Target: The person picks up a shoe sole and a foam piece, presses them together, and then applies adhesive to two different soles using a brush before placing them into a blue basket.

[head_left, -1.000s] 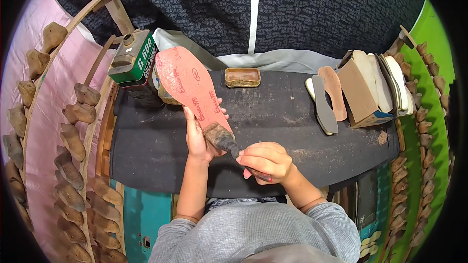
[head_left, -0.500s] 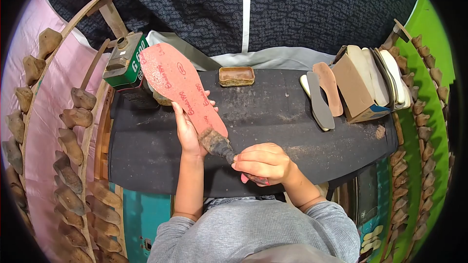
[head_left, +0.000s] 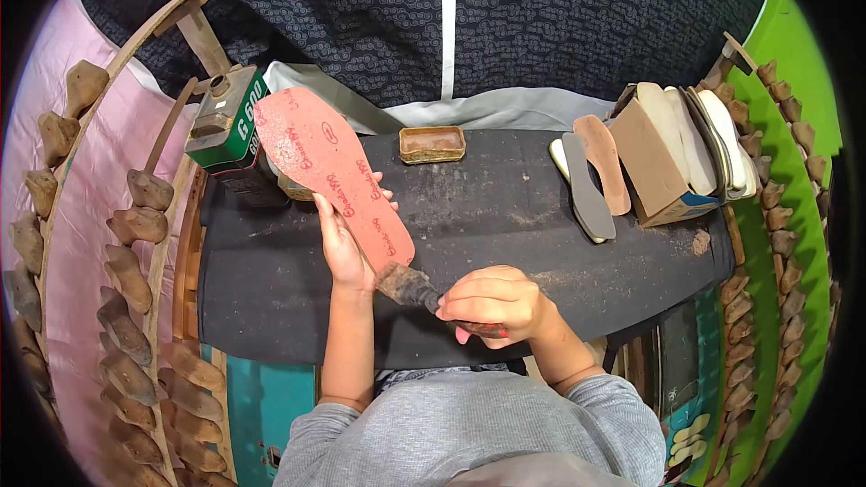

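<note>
My left hand (head_left: 346, 243) grips a pink-red insole (head_left: 338, 167) from beneath, tilted up over the table, with red printed lettering and a shiny wet-looking wide end. In my right hand (head_left: 494, 305) is a brush (head_left: 417, 289) with a dark wrapped handle, held by closed fingers. The matted brown bristles sit at the lower, narrow end of the insole, by the base of my left hand; whether they touch it is hard to tell. Behind the insole stands a green and white can (head_left: 230, 126) marked G 600, partly covering another small container.
A shallow tray (head_left: 432, 145) with brownish contents stands at the back middle of the dark-covered table (head_left: 505, 216). On the right lie loose insoles (head_left: 591, 189) beside a cardboard box (head_left: 663, 167) packed with soles. Racks of wooden shoe lasts (head_left: 131, 271) flank both sides.
The brush has slid down and off the insole's surface to its bottom edge. My right hand has shifted slightly right. The view has moved slightly.
</note>
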### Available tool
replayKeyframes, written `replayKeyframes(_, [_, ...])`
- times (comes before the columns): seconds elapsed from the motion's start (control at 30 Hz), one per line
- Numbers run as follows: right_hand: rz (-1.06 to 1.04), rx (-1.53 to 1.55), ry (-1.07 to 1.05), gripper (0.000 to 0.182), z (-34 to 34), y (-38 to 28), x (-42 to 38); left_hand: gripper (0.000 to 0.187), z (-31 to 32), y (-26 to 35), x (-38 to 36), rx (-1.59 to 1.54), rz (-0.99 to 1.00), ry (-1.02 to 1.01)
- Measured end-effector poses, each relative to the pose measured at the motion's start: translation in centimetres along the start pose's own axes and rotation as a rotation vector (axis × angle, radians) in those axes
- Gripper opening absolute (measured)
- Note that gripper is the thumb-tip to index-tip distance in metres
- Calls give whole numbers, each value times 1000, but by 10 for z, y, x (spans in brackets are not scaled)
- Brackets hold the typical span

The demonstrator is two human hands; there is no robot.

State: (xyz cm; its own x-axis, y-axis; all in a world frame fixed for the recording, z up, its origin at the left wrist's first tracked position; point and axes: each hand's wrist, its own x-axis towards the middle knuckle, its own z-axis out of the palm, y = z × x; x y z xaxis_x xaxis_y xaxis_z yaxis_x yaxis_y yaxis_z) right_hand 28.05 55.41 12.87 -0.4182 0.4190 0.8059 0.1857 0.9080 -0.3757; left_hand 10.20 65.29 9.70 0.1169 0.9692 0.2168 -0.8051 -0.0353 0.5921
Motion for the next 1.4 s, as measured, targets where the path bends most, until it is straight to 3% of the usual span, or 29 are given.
replayKeyframes(0.1, [33, 22, -21, 34, -2, 0, 0, 62, 2, 0, 0, 6, 0, -2])
replayKeyframes(0.17, [-38, -47, 74, 33, 3, 1, 4, 62, 4, -1, 0, 16, 8, -8])
replayKeyframes(0.7, [-27, -45, 38, 34, 3, 10, -2, 62, 0, 1, 14, 18, 52, 36])
replayKeyframes(1.1, [231, -108, -104, 31, -22, 19, -8, 61, -10, -11, 18, -33, 19, 58])
replayKeyframes(1.3, [404, -259, 217, 41, -24, 68, -6, 61, -19, -18, 18, -14, -1, 91])
replayKeyframes(1.4, [412, -377, 271, 35, -23, 110, -4, 60, -23, -21, 17, -8, -29, 87])
